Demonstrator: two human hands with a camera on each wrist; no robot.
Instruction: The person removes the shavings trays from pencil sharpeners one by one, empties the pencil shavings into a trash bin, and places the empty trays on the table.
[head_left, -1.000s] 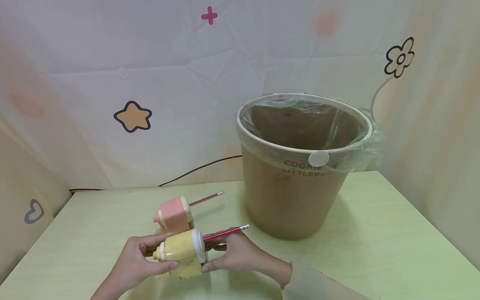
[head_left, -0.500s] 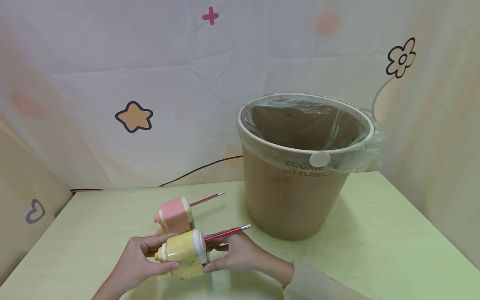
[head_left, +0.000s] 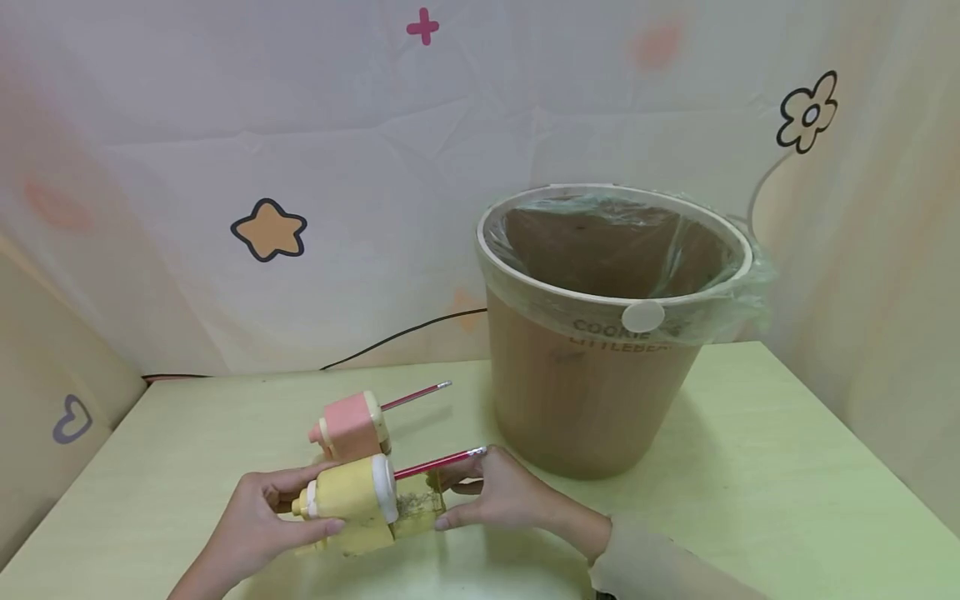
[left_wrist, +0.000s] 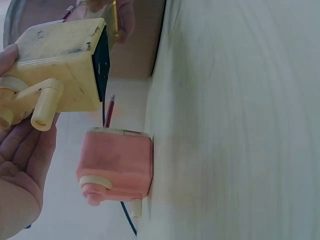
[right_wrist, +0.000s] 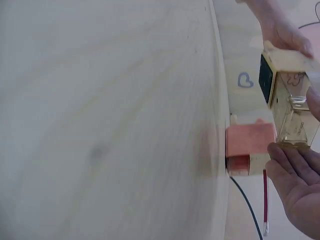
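Note:
My left hand (head_left: pixel 258 518) grips a yellow crank pencil sharpener (head_left: pixel 348 496) from its crank side, holding it tilted above the table. A red pencil (head_left: pixel 438 463) sticks out of its white front. With thumb and fingers my right hand (head_left: pixel 510 498) holds the see-through shavings drawer (head_left: pixel 417 505), which is partly out of the sharpener and has grey shavings in it. The left wrist view shows the yellow crank handle (left_wrist: pixel 46 107) and a dark base. Just behind stands a pink pencil sharpener (head_left: pixel 349 425), also with a red pencil (head_left: pixel 414 396) in it.
A brown bin (head_left: pixel 592 392) with a pale rim and a clear bag liner (head_left: pixel 738 283) stands at the back right of the light green table (head_left: pixel 765 483). A printed curtain (head_left: pixel 360 208) hangs behind and at both sides.
My right hand has moved right, drawing the shavings drawer out of the yellow sharpener. The sharpener and my left hand have shifted slightly left. The pink sharpener stays in place.

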